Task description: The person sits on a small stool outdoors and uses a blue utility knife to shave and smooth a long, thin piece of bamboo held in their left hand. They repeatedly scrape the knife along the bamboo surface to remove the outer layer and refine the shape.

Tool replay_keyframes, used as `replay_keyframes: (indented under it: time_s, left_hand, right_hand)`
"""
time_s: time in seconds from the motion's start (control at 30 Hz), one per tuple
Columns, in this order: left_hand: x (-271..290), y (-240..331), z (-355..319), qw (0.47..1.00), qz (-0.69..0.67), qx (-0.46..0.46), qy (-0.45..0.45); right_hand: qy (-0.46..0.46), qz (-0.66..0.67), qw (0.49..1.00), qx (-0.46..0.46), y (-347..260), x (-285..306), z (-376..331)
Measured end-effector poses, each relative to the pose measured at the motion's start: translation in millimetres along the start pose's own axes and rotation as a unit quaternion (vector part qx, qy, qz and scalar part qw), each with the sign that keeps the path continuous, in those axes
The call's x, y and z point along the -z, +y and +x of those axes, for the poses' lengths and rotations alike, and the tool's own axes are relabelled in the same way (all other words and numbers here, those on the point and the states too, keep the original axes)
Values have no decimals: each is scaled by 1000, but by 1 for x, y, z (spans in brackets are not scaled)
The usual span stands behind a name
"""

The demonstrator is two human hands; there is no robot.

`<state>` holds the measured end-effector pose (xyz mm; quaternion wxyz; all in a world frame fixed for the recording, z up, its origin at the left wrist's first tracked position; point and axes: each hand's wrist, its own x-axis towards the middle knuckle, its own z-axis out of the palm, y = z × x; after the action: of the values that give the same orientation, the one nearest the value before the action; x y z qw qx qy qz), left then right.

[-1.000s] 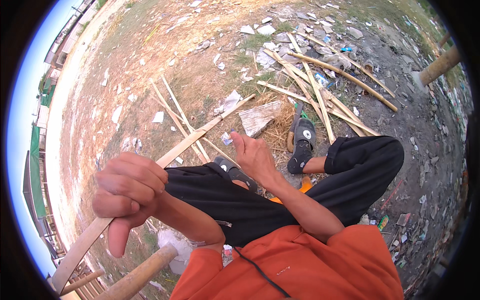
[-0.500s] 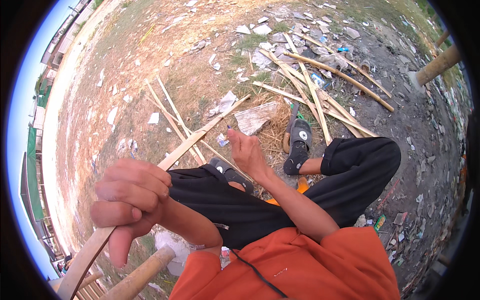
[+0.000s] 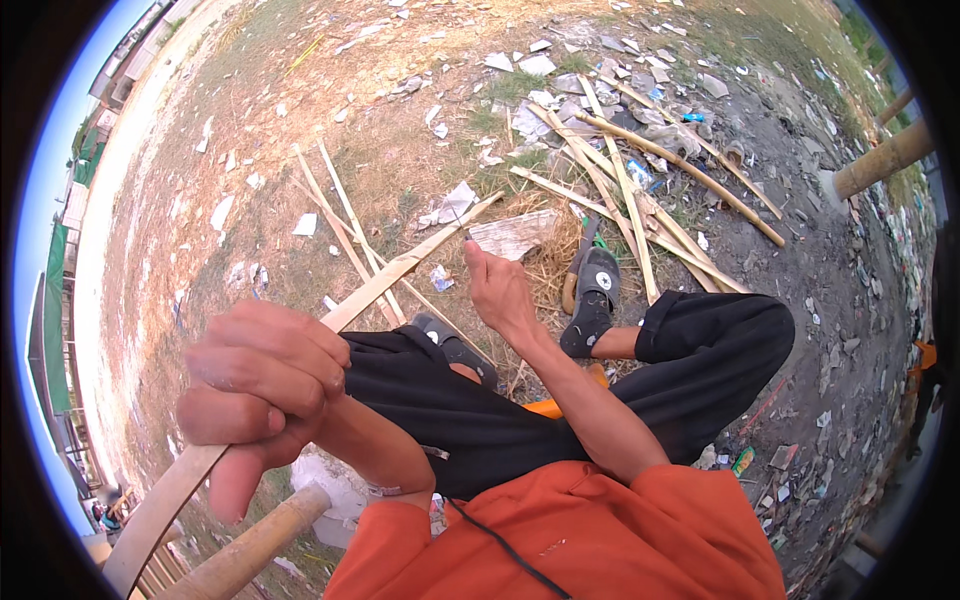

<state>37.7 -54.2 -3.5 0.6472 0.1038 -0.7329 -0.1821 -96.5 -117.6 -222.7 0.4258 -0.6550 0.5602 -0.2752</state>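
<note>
My left hand (image 3: 265, 390) is closed round a long, flat, pale bamboo strip (image 3: 375, 283). The strip runs from the lower left corner, through my fist, to a narrow end above the ground ahead of me. My right hand (image 3: 500, 295) is also closed, thumb uppermost, just right of the strip's far part. A thin dark tip pokes out above its thumb; the rest of that thing is hidden in the fingers. Beside my right shoe (image 3: 598, 280) lies a knife (image 3: 571, 288) with a wooden handle and a dark blade.
Split bamboo strips (image 3: 630, 195) lie crossed ahead on the right, with a round bamboo pole (image 3: 690, 162) among them. More thin strips (image 3: 350, 215) are at left. A flat weathered board (image 3: 515, 233) lies ahead. Bamboo posts (image 3: 885, 158) (image 3: 250, 545) stand at both sides. Litter covers the ground.
My right hand has shifted slightly right and its dark tip shows more clearly. My left hand keeps its grip on the bamboo strip. The view has tilted a little.
</note>
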Motion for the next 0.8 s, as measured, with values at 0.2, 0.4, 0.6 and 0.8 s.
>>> replay_keyframes:
  time_s: [0.2,0.4,0.6,0.8]
  left_hand:
    - [11,1,-4,999,-17,-7,-28]
    - [4,1,-1,1000,2,18,-3]
    - [1,1,0,1000,7,20,18]
    - [9,0,-9,999,7,26,37]
  right_hand:
    - [-25,-24,998,-51,30,-6,20]
    - [-11,-40,993,-113,55,-20,37]
    - [47,-29,993,-107,66,-33,42]
    - [-37,39,996,-69,10,10,21]
